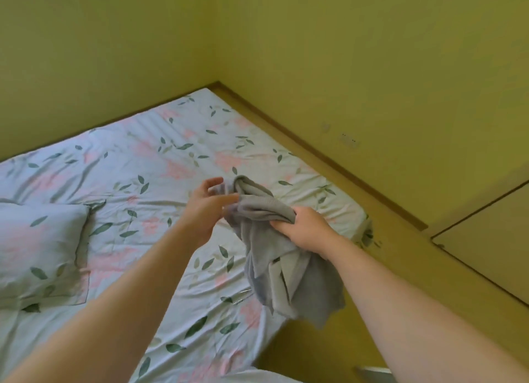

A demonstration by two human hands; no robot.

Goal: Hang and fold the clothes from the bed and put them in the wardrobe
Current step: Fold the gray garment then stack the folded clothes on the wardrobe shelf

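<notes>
A crumpled grey garment hangs in the air above the bed's right corner. My right hand is closed around a bunched part of it near the top. My left hand reaches to the garment's upper left edge, fingers spread and thumb touching the cloth, with no firm hold that I can make out. The lower part of the garment dangles loose past the mattress edge. The bed has a pale sheet printed with pink flowers and green leaves. No wardrobe is in view.
A pillow in the same print lies at the left. A wooden frame ledge runs along the bed's right side under yellow-green walls. A wall socket sits low on the right wall. A cabinet panel is at far right.
</notes>
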